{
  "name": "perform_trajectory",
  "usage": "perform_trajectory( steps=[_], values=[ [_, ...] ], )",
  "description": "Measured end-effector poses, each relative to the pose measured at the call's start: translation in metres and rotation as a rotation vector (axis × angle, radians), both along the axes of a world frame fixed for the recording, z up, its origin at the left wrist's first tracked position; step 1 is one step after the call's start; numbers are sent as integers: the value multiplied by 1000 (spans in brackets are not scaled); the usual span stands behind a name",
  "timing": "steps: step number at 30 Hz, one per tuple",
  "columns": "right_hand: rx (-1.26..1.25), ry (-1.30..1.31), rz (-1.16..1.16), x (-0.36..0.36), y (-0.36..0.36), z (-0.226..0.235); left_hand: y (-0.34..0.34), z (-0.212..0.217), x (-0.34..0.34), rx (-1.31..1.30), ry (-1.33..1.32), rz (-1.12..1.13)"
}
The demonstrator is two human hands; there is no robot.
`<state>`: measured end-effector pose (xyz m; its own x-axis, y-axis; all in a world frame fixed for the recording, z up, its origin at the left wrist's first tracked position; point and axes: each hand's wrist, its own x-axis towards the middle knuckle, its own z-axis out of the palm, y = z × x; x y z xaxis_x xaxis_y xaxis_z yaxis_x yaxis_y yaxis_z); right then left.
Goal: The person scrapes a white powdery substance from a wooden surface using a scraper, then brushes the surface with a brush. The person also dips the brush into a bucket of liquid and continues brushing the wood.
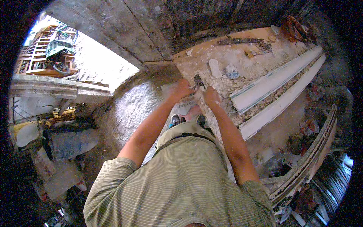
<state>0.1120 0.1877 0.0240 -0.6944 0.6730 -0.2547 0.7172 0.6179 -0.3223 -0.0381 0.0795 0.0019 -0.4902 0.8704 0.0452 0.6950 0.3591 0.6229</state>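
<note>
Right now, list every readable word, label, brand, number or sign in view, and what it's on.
Pale sack below the hands: dark lettering, small and blurred; wording not copied here.
Round white-and-blue object on the worktop: blue marks, too blurred to tell if they are writing.
Red-and-white item at right: too small to tell.
No other text made out.

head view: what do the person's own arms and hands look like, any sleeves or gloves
Short, loose olive sleeves with thin pale stripes leave the forearms bare. No glove shows on the left hand or the right hand, and no watch is visible at either wrist.
</note>
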Motion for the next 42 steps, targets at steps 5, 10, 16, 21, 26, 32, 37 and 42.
perform_trajectory(
  steps=[5, 10, 16, 21, 26, 32, 37, 42],
  values=[
    [29, 149, 39, 3, -19, 5, -28, 35, -4, 140, -210, 113],
    [-224, 12, -20, 4, -16, 16, -34, 33, 9, 30, -133, 227],
    [-62, 54, 14, -1, -11, 5, -32, 27, 16, 126, -57, 190],
    [-199, 10, -74, 6, -18, -8, -32, 34, 22, 210, 26, 172],
    [-191, 54, -22, 15, -17, -3, -27, 41, 19, 161, -180, 227],
    [-248, 76, -201, 5, -27, -5, -27, 44, 16, 119, -96, 161],
    [-718, 221, -380, 0, -25, -23, -28, 36, 12, 13, -134, 195],
    [-178, 170, -177, 6, -8, -39, -25, 30, 8, 70, -60, 161]
  ],
)
